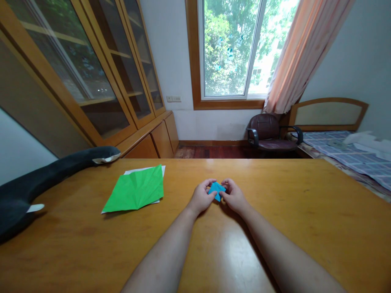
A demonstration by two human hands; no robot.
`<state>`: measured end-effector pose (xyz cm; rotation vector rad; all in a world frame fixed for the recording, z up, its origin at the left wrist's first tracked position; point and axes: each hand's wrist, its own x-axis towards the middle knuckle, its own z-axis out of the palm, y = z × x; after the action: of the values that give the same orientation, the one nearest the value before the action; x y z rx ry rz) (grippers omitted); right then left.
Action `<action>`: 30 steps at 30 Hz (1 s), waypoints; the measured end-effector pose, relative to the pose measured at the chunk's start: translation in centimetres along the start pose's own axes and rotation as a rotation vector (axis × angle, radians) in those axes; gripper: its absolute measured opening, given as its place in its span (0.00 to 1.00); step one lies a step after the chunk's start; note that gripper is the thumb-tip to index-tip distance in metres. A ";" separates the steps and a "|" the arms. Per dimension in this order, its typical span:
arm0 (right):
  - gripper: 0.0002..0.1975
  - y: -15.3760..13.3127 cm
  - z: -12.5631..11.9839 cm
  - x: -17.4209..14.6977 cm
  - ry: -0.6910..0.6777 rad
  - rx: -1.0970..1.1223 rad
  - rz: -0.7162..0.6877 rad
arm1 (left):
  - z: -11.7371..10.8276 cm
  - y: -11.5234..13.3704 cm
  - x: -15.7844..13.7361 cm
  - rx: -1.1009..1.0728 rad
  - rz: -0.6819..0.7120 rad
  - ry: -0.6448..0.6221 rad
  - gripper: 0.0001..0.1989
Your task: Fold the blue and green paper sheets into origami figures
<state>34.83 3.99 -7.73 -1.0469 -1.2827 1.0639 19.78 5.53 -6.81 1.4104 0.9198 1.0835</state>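
A small piece of folded blue paper [217, 190] is held between my two hands, just above the wooden table [275, 195]. My left hand [203, 197] pinches its left side, thumb on the near face and fingers behind. On the opposite side my right hand [234, 197] grips it the same way, with the thumb near the lower right edge. The paper looks roughly diamond-shaped, with a point toward me. Parts of its side edges are hidden by my fingers.
Left of my hands lies creased green paper [137, 189] over white sheets. A dark plush toy [51, 171] rests along the table's left side. Beyond the table stand a glass-fronted cabinet [134, 122], an armchair [265, 130] and a bed [351, 150].
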 end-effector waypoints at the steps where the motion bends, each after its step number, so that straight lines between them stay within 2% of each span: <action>1: 0.16 0.0 0.0 0.0 0.007 0.013 0.012 | 0.1 0.0 0.0 -0.005 0.008 0.005 0.21; 6: 0.15 0.1 0.0 0.3 0.098 -0.002 0.028 | 0.3 0.3 0.2 -0.071 0.033 0.138 0.13; 11: 0.16 0.1 0.0 0.4 0.129 -0.061 0.031 | 0.2 0.6 0.4 -0.119 0.031 0.240 0.11; 16: 0.16 0.1 0.0 0.4 0.200 -0.125 0.031 | 0.3 0.6 0.5 -0.083 0.048 0.327 0.11; 18: 0.15 -0.1 0.1 0.4 0.187 -0.125 0.041 | 0.4 0.6 0.5 -0.065 0.054 0.349 0.11; 23: 0.14 -0.6 -0.1 0.2 0.150 -0.117 0.070 | 0.6 1.0 0.2 -0.043 0.048 0.282 0.11; 27: 0.17 -0.9 -0.4 0.3 0.166 -0.019 0.082 | 0.6 1.5 -0.2 -0.096 0.032 0.149 0.13; 30: 0.19 -1.1 -0.7 0.3 0.140 0.067 0.098 | 0.5 1.5 -0.4 -0.209 -0.031 0.057 0.17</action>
<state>35.50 4.04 -6.61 -1.1228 -1.0858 1.0801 20.07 4.86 -5.41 1.1957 0.8405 1.1668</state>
